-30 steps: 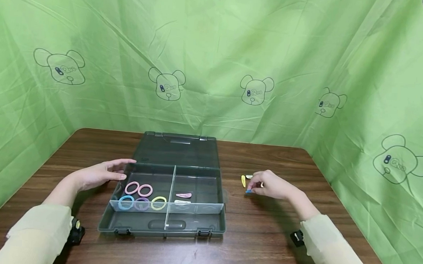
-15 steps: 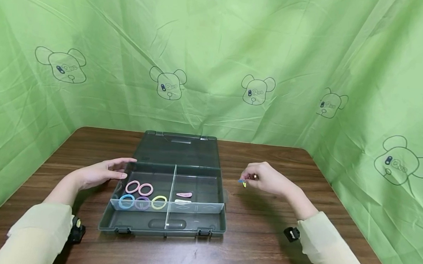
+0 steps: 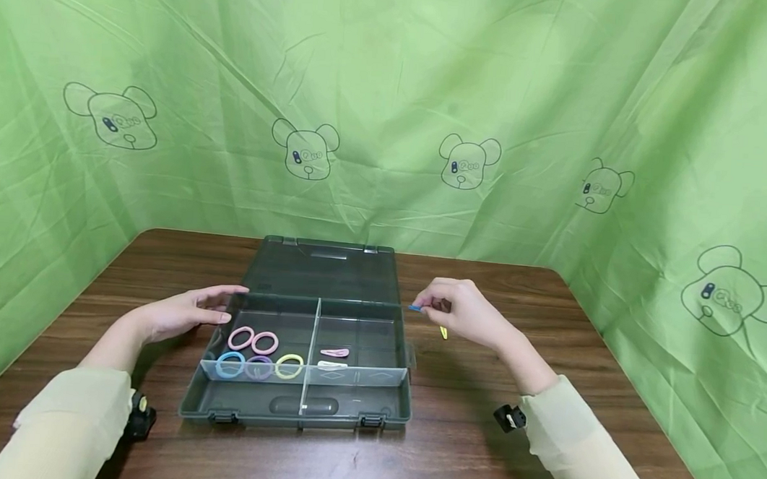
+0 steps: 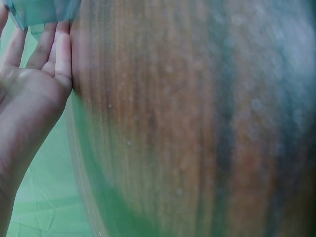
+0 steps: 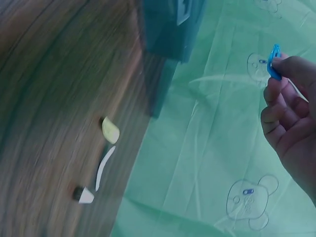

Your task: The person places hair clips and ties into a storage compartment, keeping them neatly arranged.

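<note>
My right hand [image 3: 461, 312] pinches a small blue snap hair clip [image 5: 274, 61] between thumb and forefinger. It is raised above the table, just right of the box's back right corner. Below it on the table lie a yellow hair clip [image 5: 110, 130] and two pale pieces, one a thin curved strip [image 5: 104, 168]. My left hand [image 3: 180, 316] rests at the left side of the dark see-through divided box [image 3: 362, 332], fingers fairly straight, thumb at the rim. In the box's right part lie a pink hair clip [image 3: 335, 353] and a white hair clip [image 3: 332, 365].
Pink, blue, purple and yellow hair ties, such as the yellow one [image 3: 288, 366], lie in the box's left part. The lid [image 3: 330, 269] lies folded back behind the box. Green cloth [image 3: 390, 110] hangs around the wooden table [image 3: 464, 432].
My right hand has lifted the blue hair clip off the table and carried it left, toward the box. The left hand has kept its place at the box.
</note>
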The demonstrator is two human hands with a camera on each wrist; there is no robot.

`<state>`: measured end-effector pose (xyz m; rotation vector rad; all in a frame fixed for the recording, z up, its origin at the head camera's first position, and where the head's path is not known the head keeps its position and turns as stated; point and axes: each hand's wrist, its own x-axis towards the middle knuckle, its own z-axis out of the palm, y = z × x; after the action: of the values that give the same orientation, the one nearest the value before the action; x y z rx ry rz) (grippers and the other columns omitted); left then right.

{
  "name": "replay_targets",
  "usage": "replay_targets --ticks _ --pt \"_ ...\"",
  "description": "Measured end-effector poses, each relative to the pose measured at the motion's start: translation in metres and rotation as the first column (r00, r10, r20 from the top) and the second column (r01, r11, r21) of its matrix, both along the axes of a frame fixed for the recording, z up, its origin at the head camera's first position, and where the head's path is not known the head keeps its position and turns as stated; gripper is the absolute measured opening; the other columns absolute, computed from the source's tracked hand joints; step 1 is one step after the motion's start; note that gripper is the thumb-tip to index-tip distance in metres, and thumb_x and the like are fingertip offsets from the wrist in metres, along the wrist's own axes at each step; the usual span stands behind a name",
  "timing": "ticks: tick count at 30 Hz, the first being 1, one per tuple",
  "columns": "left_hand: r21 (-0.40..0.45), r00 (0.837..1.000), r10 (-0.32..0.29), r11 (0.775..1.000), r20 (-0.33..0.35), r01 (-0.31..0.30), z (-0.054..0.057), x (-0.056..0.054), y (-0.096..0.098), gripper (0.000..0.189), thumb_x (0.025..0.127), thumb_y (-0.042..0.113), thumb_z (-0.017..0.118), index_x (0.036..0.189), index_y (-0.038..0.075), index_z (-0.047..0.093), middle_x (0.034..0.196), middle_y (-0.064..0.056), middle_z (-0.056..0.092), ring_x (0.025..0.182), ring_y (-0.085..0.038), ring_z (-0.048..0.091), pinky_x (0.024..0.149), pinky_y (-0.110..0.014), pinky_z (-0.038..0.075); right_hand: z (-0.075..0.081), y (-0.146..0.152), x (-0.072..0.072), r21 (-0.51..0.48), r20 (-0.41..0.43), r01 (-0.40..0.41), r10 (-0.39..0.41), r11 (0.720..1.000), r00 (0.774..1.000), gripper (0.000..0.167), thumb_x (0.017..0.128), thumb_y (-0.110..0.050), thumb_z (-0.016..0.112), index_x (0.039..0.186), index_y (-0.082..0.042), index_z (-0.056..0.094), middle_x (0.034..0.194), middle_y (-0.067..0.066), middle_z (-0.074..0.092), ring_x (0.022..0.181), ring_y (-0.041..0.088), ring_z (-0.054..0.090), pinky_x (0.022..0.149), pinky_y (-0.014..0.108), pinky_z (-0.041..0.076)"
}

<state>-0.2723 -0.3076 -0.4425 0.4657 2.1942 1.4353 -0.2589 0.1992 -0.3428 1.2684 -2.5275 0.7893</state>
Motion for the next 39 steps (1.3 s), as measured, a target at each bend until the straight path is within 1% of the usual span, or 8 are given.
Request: replay_targets --ticks 7,11,17,19,22,26,32,39 --pt "0.006 1.0 -0.003 1.0 0.007 0.003 0.001 0.0 0.0 0.056 0.095 0.016 0.055 0.146 0.018 0.032 0.147 -0.017 0.031 0.135 -0.035 0.022 0.1 -0.035 0.031 0.002 -0.022 -0.002 -0.028 0.02 -0.001 0.001 1.0 1.0 0.014 0.082 -0.003 0.07 0.09 -0.014 0.072 0.074 -0.011 0.06 0.065 0.004 0.051 0.056 0.027 0.047" --pt "0.007 1.0 -0.003 1.0 0.014 0.003 0.0 -0.001 -0.001 0.056 0.095 0.015 0.054 0.147 0.018 0.031 0.146 -0.017 0.032 0.134 -0.035 0.023 0.1 -0.034 0.031 0.002 -0.035 -0.004 -0.039 0.021 0.015 -0.015 0.999 1.0 0.011 0.082 -0.004 0.07 0.089 -0.012 0.072 0.074 -0.01 0.06 0.065 0.004 0.051 0.057 0.022 0.045" --pt "0.006 1.0 -0.004 1.0 0.012 0.004 -0.002 -0.002 -0.003 0.056 0.095 0.015 0.054 0.146 0.019 0.032 0.147 -0.016 0.031 0.135 -0.034 0.022 0.1 -0.032 0.032 0.0 -0.053 -0.007 -0.051 0.029 0.022 -0.021 0.998 0.999 0.011 0.082 -0.005 0.07 0.088 -0.014 0.072 0.077 -0.009 0.062 0.064 0.004 0.051 0.057 0.021 0.045" --pt "0.007 1.0 -0.004 1.0 0.012 0.004 -0.002 -0.001 -0.002 0.056 0.095 0.015 0.054 0.146 0.019 0.032 0.148 -0.016 0.031 0.135 -0.034 0.022 0.1 -0.033 0.031 -0.003 -0.059 -0.008 -0.047 0.041 0.03 -0.028 0.998 0.999 0.011 0.083 -0.006 0.07 0.088 -0.015 0.072 0.077 -0.009 0.062 0.065 0.004 0.052 0.058 0.021 0.045" --pt "0.009 1.0 0.0 1.0 0.016 0.0 -0.001 0.0 -0.002 0.056 0.095 0.015 0.054 0.146 0.019 0.032 0.148 -0.016 0.03 0.136 -0.035 0.021 0.1 -0.033 0.031 -0.009 -0.067 -0.01 -0.051 0.063 0.028 -0.025 0.998 0.998 0.011 0.083 -0.006 0.07 0.089 -0.015 0.072 0.079 -0.009 0.063 0.069 0.003 0.054 0.061 0.026 0.048" --pt "0.006 1.0 0.006 1.0 0.022 -0.006 0.0 0.0 0.0 0.056 0.095 0.016 0.054 0.146 0.02 0.032 0.149 -0.016 0.029 0.137 -0.036 0.02 0.101 -0.035 0.03 -0.02 -0.076 -0.013 -0.059 0.073 0.0 0.004 0.998 0.997 0.01 0.083 -0.006 0.07 0.089 -0.014 0.072 0.08 -0.008 0.064 0.071 0.003 0.055 0.064 0.029 0.05" --pt "0.0 1.0 0.007 1.0 0.019 -0.007 -0.001 0.0 -0.001 0.056 0.095 0.017 0.055 0.146 0.021 0.032 0.15 -0.015 0.027 0.137 -0.036 0.019 0.102 -0.038 0.029 -0.036 -0.088 -0.018 -0.005 0.101 -0.015 0.016 1.0 0.995 0.007 0.084 -0.007 0.07 0.088 -0.012 0.072 0.081 -0.007 0.065 0.073 0.003 0.055 0.066 0.022 0.049" --pt "0.007 1.0 0.004 1.0 0.017 -0.004 -0.001 0.0 -0.001 0.056 0.095 0.015 0.054 0.146 0.02 0.032 0.149 -0.016 0.029 0.136 -0.036 0.021 0.1 -0.034 0.032 -0.043 -0.101 -0.02 0.045 0.113 -0.022 0.017 0.999 0.993 0.005 0.083 -0.008 0.07 0.086 -0.013 0.072 0.08 -0.006 0.067 0.071 0.003 0.055 0.065 0.021 0.048"
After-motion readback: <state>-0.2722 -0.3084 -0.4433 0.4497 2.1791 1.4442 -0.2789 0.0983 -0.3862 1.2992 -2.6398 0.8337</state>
